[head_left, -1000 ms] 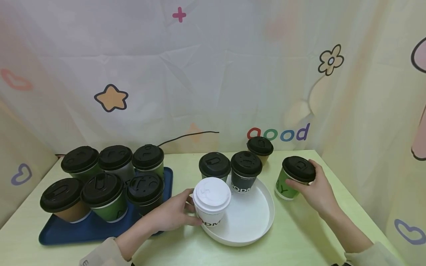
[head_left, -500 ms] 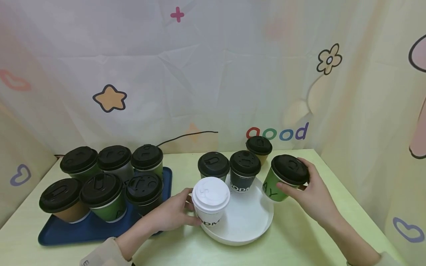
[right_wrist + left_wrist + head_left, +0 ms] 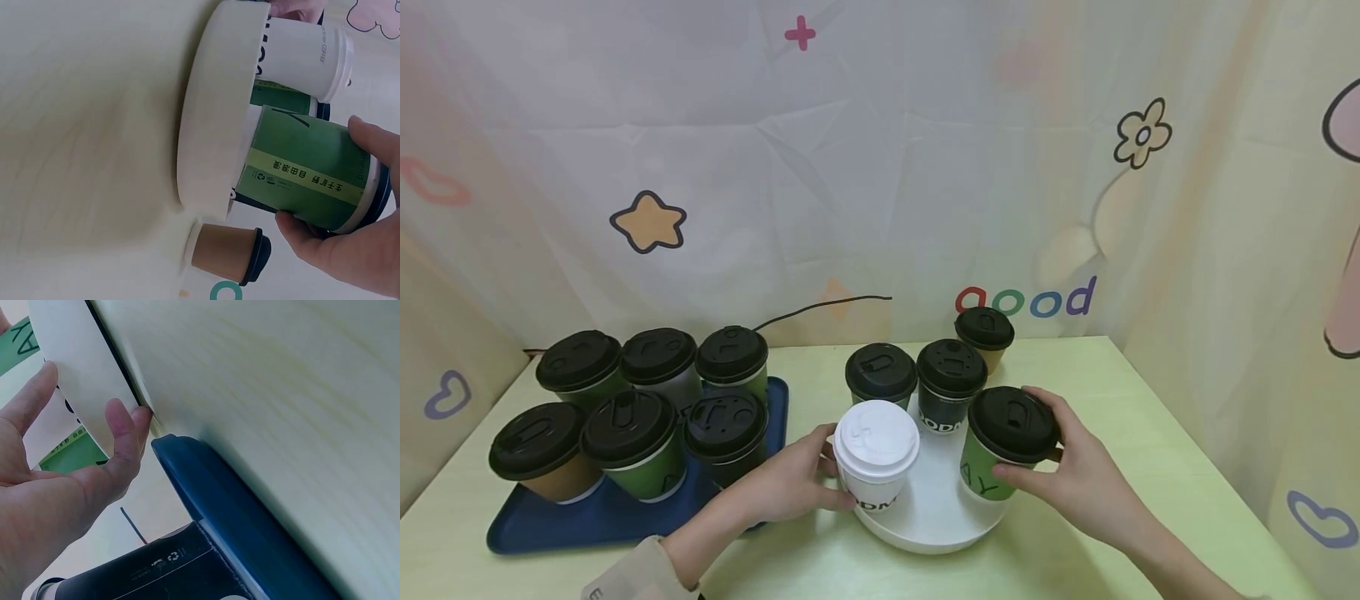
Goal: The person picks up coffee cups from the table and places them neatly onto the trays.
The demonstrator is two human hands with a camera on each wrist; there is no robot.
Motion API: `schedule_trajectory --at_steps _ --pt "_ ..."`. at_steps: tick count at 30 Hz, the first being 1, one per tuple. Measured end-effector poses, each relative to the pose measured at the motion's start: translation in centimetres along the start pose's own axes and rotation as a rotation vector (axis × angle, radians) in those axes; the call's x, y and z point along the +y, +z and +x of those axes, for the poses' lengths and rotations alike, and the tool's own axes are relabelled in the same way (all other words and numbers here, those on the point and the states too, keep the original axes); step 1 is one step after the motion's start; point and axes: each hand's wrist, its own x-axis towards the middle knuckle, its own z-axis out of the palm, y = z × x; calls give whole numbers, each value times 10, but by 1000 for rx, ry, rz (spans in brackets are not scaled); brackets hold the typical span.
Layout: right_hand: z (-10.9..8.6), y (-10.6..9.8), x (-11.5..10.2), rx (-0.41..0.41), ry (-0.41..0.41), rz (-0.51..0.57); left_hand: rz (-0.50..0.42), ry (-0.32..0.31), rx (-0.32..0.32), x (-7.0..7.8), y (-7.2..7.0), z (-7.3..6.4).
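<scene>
In the head view my right hand (image 3: pixel 1078 479) grips a green paper cup (image 3: pixel 983 479) with a black lid, fingers behind it and thumb across its front. Its base is low over the right side of a round white tray (image 3: pixel 215 112). My left hand (image 3: pixel 793 479) holds the tray's left edge, fingertips (image 3: pixel 119 415) against its outer wall. A white cup (image 3: pixel 876 467) with a white lid stands close beside that hand, inside the rim. Behind it on the tray are a dark cup (image 3: pixel 947 408) and another black-lidded cup (image 3: pixel 882 372), mostly hidden.
A blue rectangular tray (image 3: pixel 561 529) on the left carries several black-lidded cups, including a brown one (image 3: pixel 557 479). Another brown cup (image 3: pixel 225 253) stands behind the white tray, near the table's back edge. A patterned curtain (image 3: pixel 865 183) hangs behind the table.
My right hand has lifted the green cup from the table at right, moved it leftward and lowered it over the white tray. My left hand has stayed put.
</scene>
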Motion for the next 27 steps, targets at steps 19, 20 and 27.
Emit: schedule_trajectory --at_steps 19,20,27 --pt "6 18 14 29 -99 -36 6 -18 2 2 1 -1" --pt "7 18 16 30 -98 -37 7 -20 4 2 1 -1" --pt "15 12 19 12 -71 -25 8 -20 9 2 2 -1"
